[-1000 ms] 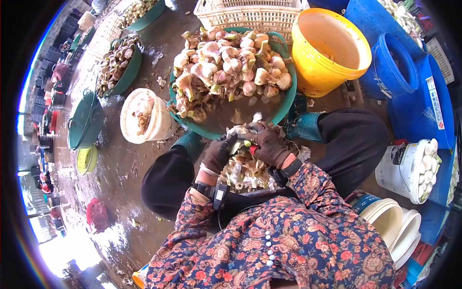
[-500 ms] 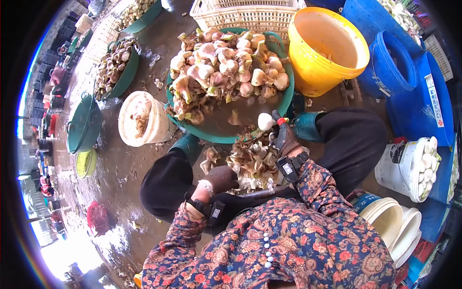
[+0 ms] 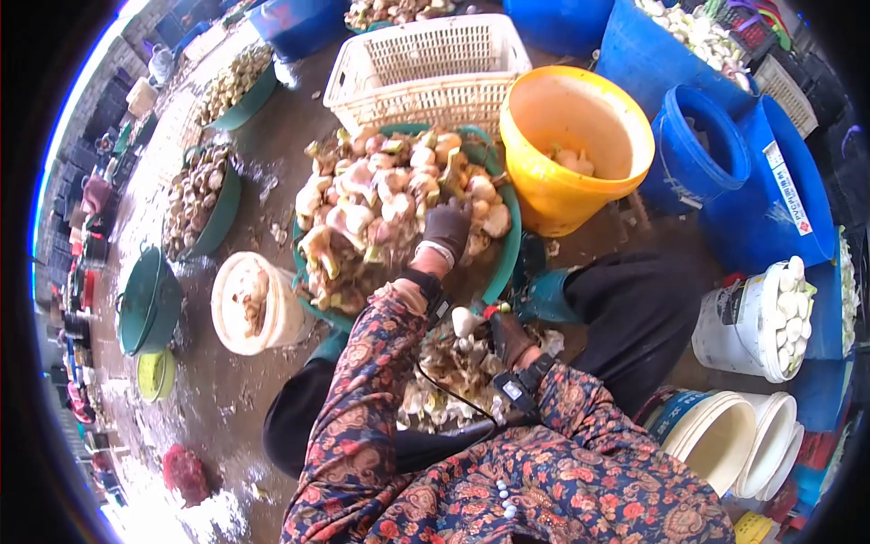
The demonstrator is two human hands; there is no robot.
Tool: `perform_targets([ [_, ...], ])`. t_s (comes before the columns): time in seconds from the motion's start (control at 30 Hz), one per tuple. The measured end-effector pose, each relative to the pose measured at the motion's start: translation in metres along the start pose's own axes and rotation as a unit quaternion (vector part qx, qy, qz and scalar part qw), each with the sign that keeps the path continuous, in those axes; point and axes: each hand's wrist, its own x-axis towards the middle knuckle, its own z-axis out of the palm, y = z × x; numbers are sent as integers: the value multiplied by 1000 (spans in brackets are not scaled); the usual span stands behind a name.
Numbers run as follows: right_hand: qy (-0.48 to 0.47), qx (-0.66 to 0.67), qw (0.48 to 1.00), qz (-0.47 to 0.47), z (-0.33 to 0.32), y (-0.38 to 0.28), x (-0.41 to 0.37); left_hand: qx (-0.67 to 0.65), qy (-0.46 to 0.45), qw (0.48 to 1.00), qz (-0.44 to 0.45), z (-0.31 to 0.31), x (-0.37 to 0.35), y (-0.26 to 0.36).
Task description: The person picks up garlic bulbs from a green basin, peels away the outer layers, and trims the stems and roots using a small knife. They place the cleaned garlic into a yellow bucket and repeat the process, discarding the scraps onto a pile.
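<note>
My left hand (image 3: pixel 446 228), in a dark glove, reaches over the green basin (image 3: pixel 513 238) of unpeeled garlic (image 3: pixel 349 218). Its fingers are closed on a garlic bulb at the right of the heap, and the fingertips are partly hidden. Lower down, my gloved right hand (image 3: pixel 511 339) is closed beside a pale garlic bulb (image 3: pixel 465 321), which appears held at its fingertips. Something small, red and green, shows at those fingers; I cannot make out what it is. Under this hand, between my legs, lies a pile of garlic skins (image 3: pixel 444 381).
Beyond the basin stand a cream crate (image 3: pixel 426 77) and a yellow bucket (image 3: pixel 580 190) with some bulbs inside. A white bucket (image 3: pixel 258 304) is at the left. To the right are blue tubs (image 3: pixel 779 190), a bucket of white garlic (image 3: pixel 739 322) and tilted empty buckets (image 3: pixel 711 440).
My left hand has moved from over the skins up and forward onto the garlic heap. The right hand has come lower, nearer the skins. The view has shifted, showing more of the crate.
</note>
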Motion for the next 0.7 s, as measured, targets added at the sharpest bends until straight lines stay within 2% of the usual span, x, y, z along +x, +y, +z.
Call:
perform_targets([
  [0.07, -12, -15, 1000, 23, 0, -16, -9, -43, -43, 998, -18, -3, -2, -1],
  [0.1, -1, -23, 999, 42, -1, -22, -13, -136, -37, 990, -26, -23, -14, -3],
  [0.13, 7, -32, 998, 61, -1, -30, -18, -217, 30, 974, -49, -31, -28, -4],
  [0.17, 4, -32, 998, 60, 0, -43, -21, -288, 26, 954, -79, -47, -43, -6],
  [0.2, -29, -12, 994, 107, 2, -62, -23, -357, 20, 927, -109, -59, -59, -9],
  [0.23, -61, 9, 986, 153, 8, -81, -26, -506, -15, 849, -154, -50, -76, -20],
  [0.27, -70, 93, 989, 89, 28, -99, -34, -640, -49, 742, -194, -41, -93, -29],
  [0.3, -130, 109, 985, 0, 47, -121, -16, -640, -47, 742, -196, -51, -109, -29],
  [0.33, -198, 197, 956, -84, 70, -153, -19, -690, -82, 674, -250, -71, -126, -29],
  [0.37, -356, 262, 896, -28, 88, -192, -22, -732, -116, 600, -301, -83, -141, -29],
  [0.4, -290, 163, 934, -132, 116, -225, -55, -749, -112, 578, -303, -84, -154, -29],
  [0.47, -196, -21, 945, -260, 132, -238, -68, -758, -100, 573, -295, -95, -172, -22],
  [0.53, -174, -151, 927, -297, 127, -207, -77, -766, -106, 584, -246, -102, -184, -17],
  [0.57, -120, -308, 912, -243, 118, -198, -99, -757, -77, 611, -217, -111, -187, -10],
  [0.6, -158, -352, 862, -329, 106, -167, -93, -745, -53, 637, -189, -115, -192, -2],
  [0.63, -147, -370, 863, -310, 90, -140, -93, -726, -10, 668, -164, -109, -196, 5],
  [0.67, -134, -387, 863, -295, 85, -122, -102, -703, -19, 687, -181, -112, -200, 12],
  [0.7, -131, -387, 866, -289, 79, -107, -104, -633, 8, 756, -167, -106, -205, 19],
])
